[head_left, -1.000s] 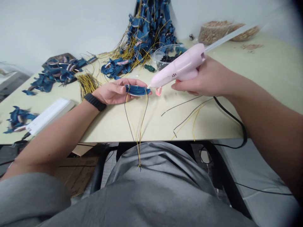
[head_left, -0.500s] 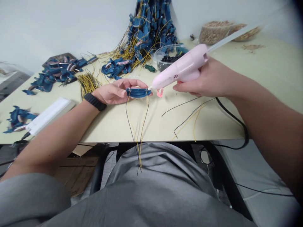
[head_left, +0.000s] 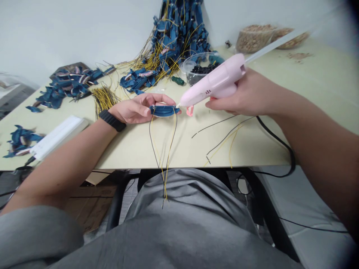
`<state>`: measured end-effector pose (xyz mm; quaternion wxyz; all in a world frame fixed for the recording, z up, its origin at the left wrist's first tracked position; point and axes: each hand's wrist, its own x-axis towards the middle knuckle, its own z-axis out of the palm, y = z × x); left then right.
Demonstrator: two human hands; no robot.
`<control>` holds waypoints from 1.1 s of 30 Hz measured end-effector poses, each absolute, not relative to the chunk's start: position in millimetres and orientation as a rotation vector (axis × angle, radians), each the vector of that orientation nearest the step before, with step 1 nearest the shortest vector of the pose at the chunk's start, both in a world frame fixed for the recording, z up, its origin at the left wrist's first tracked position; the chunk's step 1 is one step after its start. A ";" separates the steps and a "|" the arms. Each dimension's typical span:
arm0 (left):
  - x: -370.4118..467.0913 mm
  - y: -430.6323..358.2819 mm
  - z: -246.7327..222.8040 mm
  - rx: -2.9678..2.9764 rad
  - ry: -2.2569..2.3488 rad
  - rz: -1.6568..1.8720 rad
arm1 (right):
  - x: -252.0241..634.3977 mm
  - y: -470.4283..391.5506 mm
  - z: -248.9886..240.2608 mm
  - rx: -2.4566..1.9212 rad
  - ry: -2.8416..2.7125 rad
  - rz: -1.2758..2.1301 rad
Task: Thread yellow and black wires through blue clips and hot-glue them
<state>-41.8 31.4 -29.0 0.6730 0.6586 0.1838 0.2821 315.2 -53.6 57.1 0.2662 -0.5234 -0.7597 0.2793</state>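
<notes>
My left hand [head_left: 140,108] grips a small blue curved piece [head_left: 165,111] between thumb and fingers, above the table near its front edge. Black and yellow wires [head_left: 166,157] hang from both ends of the piece, down over my lap. My right hand [head_left: 244,93] is wrapped round a pink hot glue gun [head_left: 215,80]. The gun's nozzle meets the right end of the blue piece; whether glue is flowing is too small to tell. A clear glue stick [head_left: 273,45] sticks out of the gun's back.
Blue pieces with wires are heaped at the back [head_left: 179,33] and left [head_left: 67,84]. A tub of black parts [head_left: 193,76] stands behind the gun. Loose wires [head_left: 224,140] lie front right. A white box [head_left: 60,136] is at left; the gun's black cord [head_left: 276,140] droops over the edge.
Almost nothing differs. Both hands, the blue piece and the glue gun keep nearly the same place, with the nozzle still at the piece's right end.
</notes>
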 end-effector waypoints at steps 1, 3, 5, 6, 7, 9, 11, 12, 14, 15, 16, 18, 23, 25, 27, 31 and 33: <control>-41.2 31.5 -27.8 1.500 0.384 0.627 | 314.9 -53.6 57.1 -1.416 -2.050 0.751; -39.5 30.4 -25.3 1.521 0.341 0.623 | 313.5 -54.2 57.7 -1.433 -2.044 0.746; -38.1 28.2 -23.6 1.533 0.348 0.631 | 311.5 -55.4 59.1 -1.465 -2.032 0.736; -37.8 27.2 -23.2 1.541 0.361 0.635 | 310.6 -56.1 59.9 -1.482 -2.025 0.733; -37.9 26.6 -23.1 1.551 0.371 0.641 | 309.8 -56.6 60.6 -1.493 -2.021 0.733; -38.8 26.8 -23.5 1.569 0.374 0.637 | 309.3 -57.0 61.2 -1.479 -2.024 0.742; -40.6 28.6 -23.6 1.580 0.363 0.611 | 310.0 -56.6 60.6 -1.448 -2.040 0.749; -41.5 29.6 -23.4 1.577 0.363 0.595 | 310.7 -56.2 60.0 -1.434 -2.047 0.747; -43.0 31.0 -22.2 1.555 0.385 0.581 | 312.1 -55.5 58.5 -1.420 -2.053 0.741; -43.6 31.2 -21.3 1.536 0.409 0.583 | 312.7 -55.2 58.0 -1.416 -2.054 0.740; -43.9 31.2 -20.5 1.516 0.432 0.587 | 313.0 -55.0 57.6 -1.413 -2.054 0.739; -44.3 30.9 -19.4 1.487 0.455 0.584 | 313.0 -54.8 57.2 -1.411 -2.053 0.737; -44.6 29.6 -20.8 1.494 0.481 0.580 | 310.0 -55.3 58.4 -1.439 -2.040 0.722; -44.6 28.4 -20.3 1.497 0.503 0.593 | 308.7 -56.1 59.5 -1.458 -2.034 0.719; -44.3 27.2 -17.6 1.502 0.518 0.594 | 307.9 -57.1 60.8 -1.469 -2.033 0.717; -42.1 25.3 -10.8 1.523 0.518 0.546 | 307.3 -58.2 62.2 -1.495 -2.025 0.715; -40.1 24.2 -10.7 1.533 0.508 0.551 | 307.5 -57.6 61.5 -1.484 -2.034 0.714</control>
